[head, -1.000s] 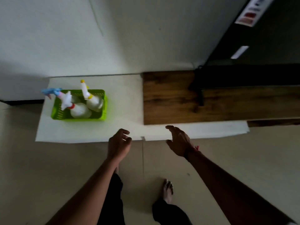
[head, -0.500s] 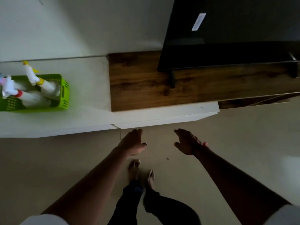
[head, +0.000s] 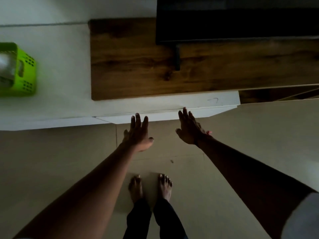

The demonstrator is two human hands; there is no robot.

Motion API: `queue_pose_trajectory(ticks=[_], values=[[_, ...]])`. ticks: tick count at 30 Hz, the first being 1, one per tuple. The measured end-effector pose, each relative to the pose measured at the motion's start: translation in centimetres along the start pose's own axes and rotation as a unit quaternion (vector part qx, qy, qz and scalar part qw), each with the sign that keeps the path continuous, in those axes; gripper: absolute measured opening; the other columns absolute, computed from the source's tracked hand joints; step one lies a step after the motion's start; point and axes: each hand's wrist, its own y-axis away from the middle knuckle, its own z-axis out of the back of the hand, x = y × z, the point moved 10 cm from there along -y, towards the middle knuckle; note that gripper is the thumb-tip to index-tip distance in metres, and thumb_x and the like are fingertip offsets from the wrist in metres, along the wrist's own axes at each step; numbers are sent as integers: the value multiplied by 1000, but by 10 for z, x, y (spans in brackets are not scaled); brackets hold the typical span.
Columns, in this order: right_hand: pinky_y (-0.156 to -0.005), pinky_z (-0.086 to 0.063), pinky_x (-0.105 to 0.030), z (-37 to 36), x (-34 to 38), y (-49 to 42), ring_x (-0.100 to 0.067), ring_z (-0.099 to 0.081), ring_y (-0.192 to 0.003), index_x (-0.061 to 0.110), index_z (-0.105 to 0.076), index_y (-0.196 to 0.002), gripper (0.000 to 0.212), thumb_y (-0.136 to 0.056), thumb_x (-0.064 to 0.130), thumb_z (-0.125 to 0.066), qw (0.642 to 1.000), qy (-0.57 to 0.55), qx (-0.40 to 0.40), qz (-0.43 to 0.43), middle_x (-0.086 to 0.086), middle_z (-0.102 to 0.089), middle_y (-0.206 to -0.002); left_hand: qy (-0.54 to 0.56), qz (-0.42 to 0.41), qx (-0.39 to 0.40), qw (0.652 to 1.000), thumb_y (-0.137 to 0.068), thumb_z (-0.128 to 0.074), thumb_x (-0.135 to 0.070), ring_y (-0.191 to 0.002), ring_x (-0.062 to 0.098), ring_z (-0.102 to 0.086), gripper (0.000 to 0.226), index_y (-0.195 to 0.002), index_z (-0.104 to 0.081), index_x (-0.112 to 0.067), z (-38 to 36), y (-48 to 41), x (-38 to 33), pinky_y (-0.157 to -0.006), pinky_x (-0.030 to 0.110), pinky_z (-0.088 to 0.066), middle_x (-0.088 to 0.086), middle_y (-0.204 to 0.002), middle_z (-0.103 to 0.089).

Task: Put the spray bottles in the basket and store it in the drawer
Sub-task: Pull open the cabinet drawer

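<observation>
The green basket [head: 25,71] stands on the white cabinet top [head: 60,66] at the far left edge of the view, cut off by the frame. A blurred white spray bottle [head: 6,66] shows inside it. My left hand [head: 138,133] and my right hand [head: 189,130] reach forward with fingers spread, both holding nothing. Their fingertips are at the white drawer front [head: 164,115], which juts out slightly from the cabinet's front edge. The basket is far to the left of both hands.
A dark wooden panel [head: 155,66] lies on the cabinet top, with a black television [head: 233,19] and its stand leg [head: 177,57] above it. My bare feet [head: 150,187] stand on the beige tiled floor [head: 51,161] below the hands.
The view has shifted right, pushing the basket to the left edge. Both hands have moved forward from over the floor to the drawer front, with fingers now stretched out.
</observation>
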Motion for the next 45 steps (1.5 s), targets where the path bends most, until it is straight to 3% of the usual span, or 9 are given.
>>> queue_pose_trajectory(ticks=[6,11,15,17,21,25,34,40,45], values=[[-118,-22,-53,-24,10,-5,-33,15,-147,14,7,-151,89,-90,24,-56,1000,-18,-16,1,-14,27,-157,-11,13,-11,1000,-87,-63,-37,-146,28,26,105,-151,19,-26,-14,-14,3,-115,64,-3,9,-156,34],[-116,-23,-55,-30,15,-9,-32,13,-147,16,9,-151,91,-89,25,-57,999,-22,-39,-16,-14,23,-158,-33,3,-24,999,-85,-63,-41,-146,27,27,106,-151,20,-29,-23,-22,8,-113,67,0,7,-158,31],[-112,-31,-54,-28,17,-11,-35,-1,-148,16,4,-152,89,-88,27,-58,998,-2,-50,-29,-15,18,-159,-61,-7,-47,997,-85,-64,-42,-146,28,26,107,-151,19,-28,-23,-21,12,-112,69,0,8,-158,33],[-106,-37,-53,-26,21,-9,-38,-20,-143,15,-7,-152,86,-85,27,-61,998,26,-56,-28,-18,13,-160,-76,-11,-46,996,-83,-65,-44,-148,28,23,107,-152,16,-30,-25,-20,14,-111,71,-2,8,-157,35],[-96,-40,-47,-17,25,-6,-39,-40,-125,13,-26,-141,79,-74,24,-67,994,91,-56,-21,-23,3,-158,-71,-4,-50,996,-76,-69,-47,-150,33,0,104,-153,0,-35,-27,-17,13,-107,70,-23,5,-156,36],[-101,-36,-48,-13,22,-6,-38,-38,-127,10,-26,-139,87,-67,30,-71,991,127,-38,-20,-24,-3,-157,-89,-1,-52,995,-72,-72,-50,-145,35,-15,104,-152,-9,-33,-26,-14,11,-103,67,-31,6,-156,34],[-105,-33,-51,-21,23,3,-40,-34,-131,11,-19,-144,98,-67,37,-74,988,154,-28,-13,-27,-5,-156,-105,4,-43,994,-72,-69,-57,-145,35,-17,107,-153,-2,-33,-27,-5,11,-106,68,-27,8,-159,29],[-116,-20,-54,-32,32,6,-35,6,-148,13,5,-152,104,-78,29,-67,986,154,-59,22,-19,13,-159,-125,4,-37,992,-72,-66,-58,-145,34,-17,108,-153,-1,-32,-35,5,12,-105,65,-27,9,-160,26],[-115,-26,-53,-44,36,7,-34,0,-148,16,3,-152,112,-73,39,-72,984,168,-46,26,-20,9,-159,-122,-2,-55,991,-74,-65,-57,-147,32,-15,109,-153,3,-29,-35,10,12,-107,65,-23,9,-163,16]])
